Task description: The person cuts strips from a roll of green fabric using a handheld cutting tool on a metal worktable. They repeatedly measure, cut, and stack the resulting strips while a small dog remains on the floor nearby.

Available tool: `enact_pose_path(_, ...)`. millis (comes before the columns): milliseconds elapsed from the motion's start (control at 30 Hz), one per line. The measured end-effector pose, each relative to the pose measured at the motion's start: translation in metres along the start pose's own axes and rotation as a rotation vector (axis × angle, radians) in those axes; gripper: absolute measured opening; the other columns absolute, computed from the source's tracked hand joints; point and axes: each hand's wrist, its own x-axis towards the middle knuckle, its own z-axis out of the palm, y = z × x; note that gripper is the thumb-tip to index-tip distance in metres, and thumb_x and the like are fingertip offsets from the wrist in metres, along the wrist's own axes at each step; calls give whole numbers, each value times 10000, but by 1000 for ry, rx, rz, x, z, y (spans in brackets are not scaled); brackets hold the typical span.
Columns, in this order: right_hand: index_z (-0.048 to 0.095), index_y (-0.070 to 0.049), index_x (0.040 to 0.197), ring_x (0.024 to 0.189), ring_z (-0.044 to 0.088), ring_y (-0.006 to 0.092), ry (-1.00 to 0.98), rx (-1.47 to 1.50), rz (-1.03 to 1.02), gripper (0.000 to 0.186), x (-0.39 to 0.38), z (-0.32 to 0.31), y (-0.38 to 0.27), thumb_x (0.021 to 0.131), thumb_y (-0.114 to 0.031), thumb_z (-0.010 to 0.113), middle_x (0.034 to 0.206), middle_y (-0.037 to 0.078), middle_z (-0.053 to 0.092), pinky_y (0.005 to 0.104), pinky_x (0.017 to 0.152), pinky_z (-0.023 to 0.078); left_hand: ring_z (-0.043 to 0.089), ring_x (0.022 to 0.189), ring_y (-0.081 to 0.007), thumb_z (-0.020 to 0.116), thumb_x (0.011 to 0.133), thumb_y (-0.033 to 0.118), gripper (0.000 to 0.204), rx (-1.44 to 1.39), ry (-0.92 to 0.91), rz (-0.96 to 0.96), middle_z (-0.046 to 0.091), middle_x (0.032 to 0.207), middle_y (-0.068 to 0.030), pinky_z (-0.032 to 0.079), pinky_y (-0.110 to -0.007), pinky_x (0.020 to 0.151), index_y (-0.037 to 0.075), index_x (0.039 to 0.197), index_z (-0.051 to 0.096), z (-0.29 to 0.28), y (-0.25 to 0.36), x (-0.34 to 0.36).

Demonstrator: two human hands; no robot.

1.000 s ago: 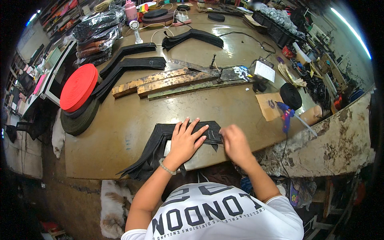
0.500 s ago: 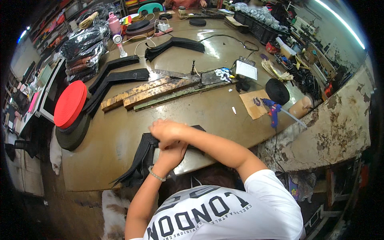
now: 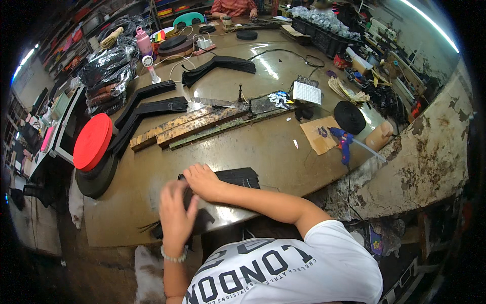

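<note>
A bundle of black, bent fabric strips (image 3: 238, 176) lies at the table's near edge, its left end hanging down toward me. My right hand (image 3: 202, 182) rests flat on the bend, fingers stretched forward. Just left of it, my left hand (image 3: 174, 210) is raised over the hanging end, blurred, with thumb and fingers apart and nothing seen in it. Part of the bundle is hidden under my hands and right forearm. Similar black strip bundles (image 3: 220, 64) lie farther back, with more strips (image 3: 157, 106) at the left.
Wooden bars (image 3: 187, 126) cross the table's middle. To the left stands a red webbing roll (image 3: 92, 142) on a dark roll (image 3: 96, 180). At the right are a blue glue gun (image 3: 344, 143), cardboard (image 3: 316, 133) and a black roll (image 3: 349, 117). A person (image 3: 234, 7) sits at the far end.
My left hand has come out from under my right and lifted to the left. My right hand has settled flat on the strips. The view has shifted slightly.
</note>
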Motion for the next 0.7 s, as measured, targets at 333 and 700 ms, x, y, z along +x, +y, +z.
enact_pose_path(333,453,-18,999,879,616,378,-64,356,82,441,-17,-46,25,680,-152,725,900,206,615,452,713,502,516,1071,-402,694,685,187,768,-35,-122,-110,511,1190,-211,453,-447,889,8,1351,356,48,-26,18)
enact_pose_path(700,464,-53,946,745,635,271,242,55,131,376,-31,-58,39,654,-109,694,821,110,588,362,626,518,552,931,-353,681,698,148,549,175,20,-64,576,986,-167,434,-424,807,-5,1176,459,76,1,41)
